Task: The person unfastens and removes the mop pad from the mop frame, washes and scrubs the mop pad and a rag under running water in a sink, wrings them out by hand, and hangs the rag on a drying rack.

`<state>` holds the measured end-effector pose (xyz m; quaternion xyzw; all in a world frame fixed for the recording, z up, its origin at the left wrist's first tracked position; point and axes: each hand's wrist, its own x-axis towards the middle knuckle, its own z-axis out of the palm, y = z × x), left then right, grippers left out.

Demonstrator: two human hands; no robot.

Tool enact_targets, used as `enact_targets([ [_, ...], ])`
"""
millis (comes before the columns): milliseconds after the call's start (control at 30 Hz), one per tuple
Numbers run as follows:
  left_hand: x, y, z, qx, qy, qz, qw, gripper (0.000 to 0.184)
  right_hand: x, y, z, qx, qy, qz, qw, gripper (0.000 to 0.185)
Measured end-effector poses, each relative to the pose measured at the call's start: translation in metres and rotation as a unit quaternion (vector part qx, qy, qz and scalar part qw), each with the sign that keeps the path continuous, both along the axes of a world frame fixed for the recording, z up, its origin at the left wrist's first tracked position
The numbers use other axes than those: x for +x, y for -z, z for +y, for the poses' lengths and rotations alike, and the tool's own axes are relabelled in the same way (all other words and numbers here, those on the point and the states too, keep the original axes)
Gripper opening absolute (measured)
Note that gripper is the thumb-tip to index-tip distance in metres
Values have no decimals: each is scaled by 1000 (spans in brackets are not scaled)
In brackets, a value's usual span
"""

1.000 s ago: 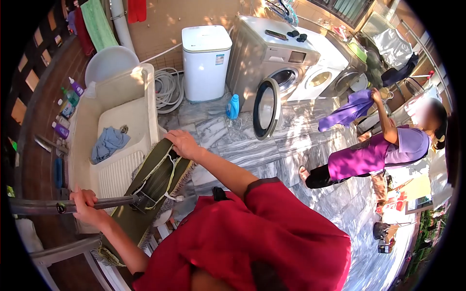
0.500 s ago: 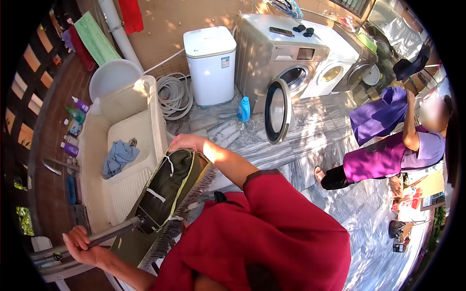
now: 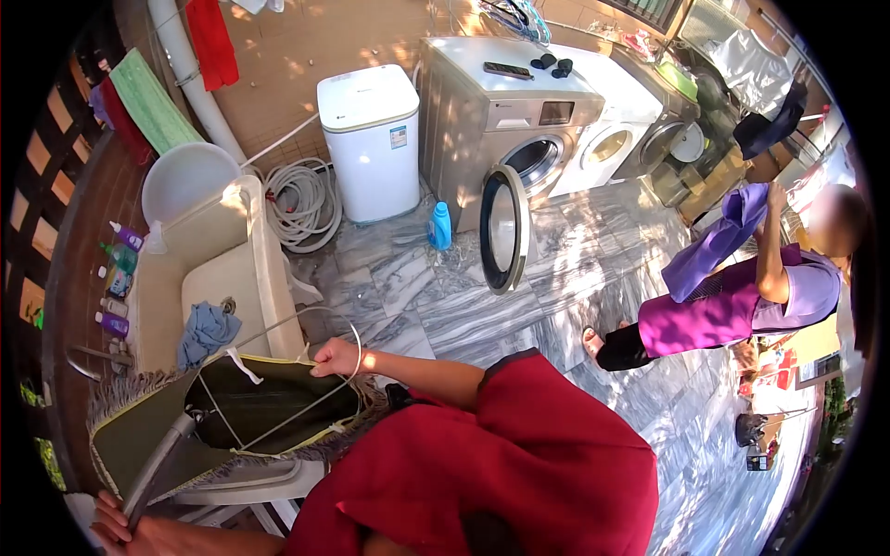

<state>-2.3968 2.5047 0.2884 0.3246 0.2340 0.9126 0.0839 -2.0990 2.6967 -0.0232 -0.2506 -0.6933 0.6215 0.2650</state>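
Observation:
A wide dust mop head [image 3: 278, 454] with dark green backing, yellow edging and grey fringe lies crosswise before me, its underside opening facing up. A thin wire frame [image 3: 278, 324] sticks partly out of it and loops past my right hand [image 3: 336, 358]. That hand is closed on the cover's right end, fingers pinching the cloth edge. At lower left, my left hand [image 3: 113, 524] wraps round the metal mop handle [image 3: 159, 463], which joins the frame near the middle of the cover. White ties [image 3: 245, 368] hang on the cover's upper edge.
A stone sink [image 3: 250, 222] holds a blue cloth [image 3: 209, 334]. Behind stand a small white washer [image 3: 371, 157] and a front loader [image 3: 464, 120] with its door [image 3: 505, 230] swung out. A blue bottle [image 3: 439, 227] stands on the floor. At right, a person [image 3: 705, 315] holds purple cloth.
The mop head has turned from slanting to nearly level and moved left and down. Its wire frame now sticks out of the cover. My left hand has moved down and left with the handle.

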Motion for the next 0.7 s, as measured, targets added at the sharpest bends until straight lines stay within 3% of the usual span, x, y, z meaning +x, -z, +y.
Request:
enact_targets([
  [33,-41,9,-1,30,164,83,983,36,-9,-10,-1,0,22,33,999,38],
  [133,-4,-15,20,-7,91,63,994,34,-58,-35,9,-26,82,103,991,33],
  [200,1,-28,31,-38,6,81,996,32,-74,-82,14,-190,133,112,966,34],
  [300,4,-57,44,-61,-113,124,984,30,-133,-106,37,-241,150,238,929,29],
  [367,-28,-77,39,-17,-70,205,976,30,-165,-134,48,-229,124,302,917,23],
  [400,-59,-80,34,33,48,270,961,40,-183,-138,56,-200,101,329,917,21],
  [433,3,-96,46,43,-4,183,982,38,-204,-131,67,-94,131,259,953,20],
  [467,72,-113,56,53,-56,95,992,48,-226,-118,78,14,159,185,970,20],
  [500,67,-122,48,67,2,15,998,48,-236,-105,85,124,185,111,969,21],
  [533,62,-131,41,90,55,-71,992,49,-238,-95,81,153,213,77,962,20],
  [600,9,-115,41,13,-30,247,969,49,-231,-71,64,207,272,6,940,24],
  [633,-4,-117,40,4,88,278,956,49,-215,-54,67,197,227,-2,954,25],
  [667,-4,-114,45,3,96,262,960,49,-195,-43,63,183,173,-9,968,26],
  [700,21,-115,54,38,-81,81,993,48,-156,-60,59,112,93,-40,988,25],
])
